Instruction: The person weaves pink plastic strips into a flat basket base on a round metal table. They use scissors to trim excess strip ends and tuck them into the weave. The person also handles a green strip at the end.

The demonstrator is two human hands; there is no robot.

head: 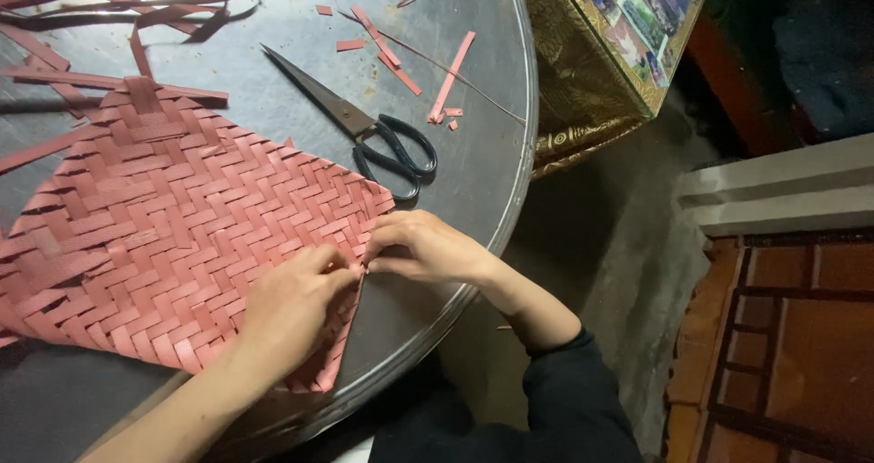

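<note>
A flat mat woven from pink strips (164, 217) lies on a round grey metal table (473, 153). My left hand (291, 308) rests on the mat's near right edge, fingers pinching a strip there. Just to its right, my right hand (428, 249) pinches the same edge, fingertips meeting the left hand's at the mat's right corner. Loose pink strips (109, 8) trail from the mat's far side.
Black-handled scissors (364, 126) lie shut beyond my hands. Short pink offcuts (401, 67) are scattered near them. A gold patterned box (601, 53) stands past the table's right rim. Tiled floor (783, 335) and a pale step lie to the right.
</note>
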